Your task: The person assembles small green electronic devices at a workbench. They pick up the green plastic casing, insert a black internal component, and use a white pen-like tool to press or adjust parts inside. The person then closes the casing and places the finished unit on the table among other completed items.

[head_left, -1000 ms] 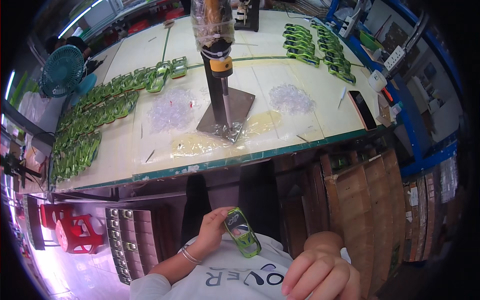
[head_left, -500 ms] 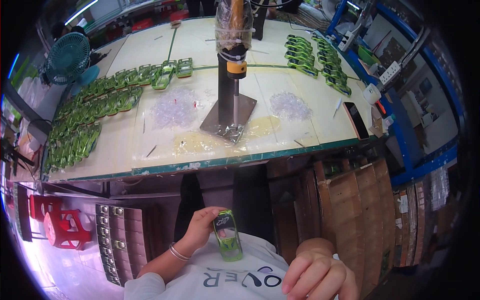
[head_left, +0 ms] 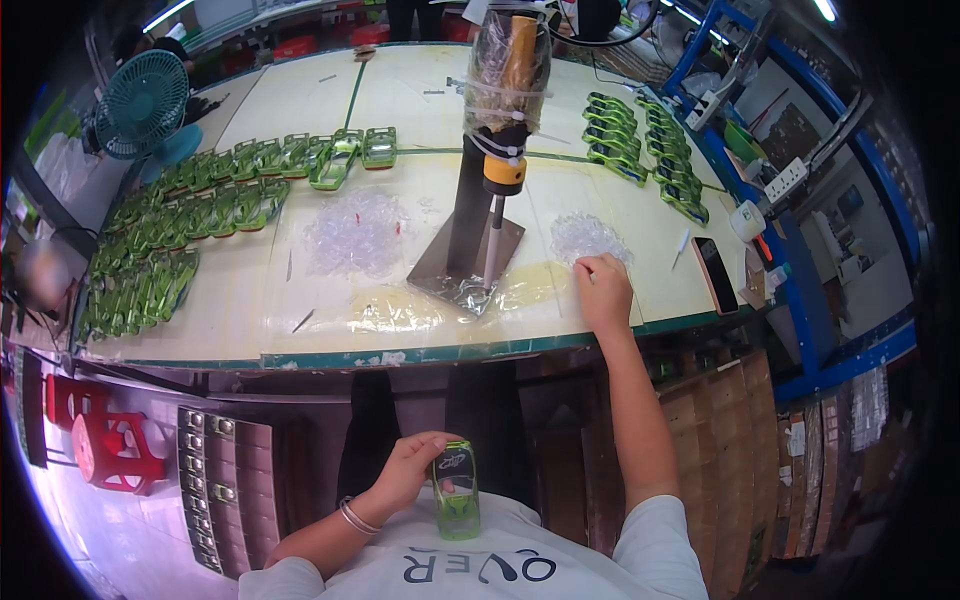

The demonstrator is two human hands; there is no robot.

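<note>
Near my lap, my left hand [head_left: 408, 470] pinches the upper end of a green toy car body shell [head_left: 459, 515] with a dark hood and an open window area. The shell hangs upright in front of my shirt. My right arm stretches over the table. At the near edge of a small pile of clear plastic pieces [head_left: 582, 234], my right hand [head_left: 606, 292] has its fingers curled together; whatever is between the fingertips is too small to make out. A larger pile of clear pieces [head_left: 352, 238] lies left of the stand.
A machine with a yellow collar [head_left: 504, 174] stands on a metal base plate [head_left: 440, 272] mid-table. Rows of green car shells [head_left: 235, 205] fill the left; more shells [head_left: 613, 140] lie at far right. A phone [head_left: 714, 275], fan [head_left: 142, 103] and red stools [head_left: 115, 450] are around.
My right hand has moved from beside my body up and forward to the right-hand pile of clear pieces. My left hand still holds the car shell, slightly lower in view.
</note>
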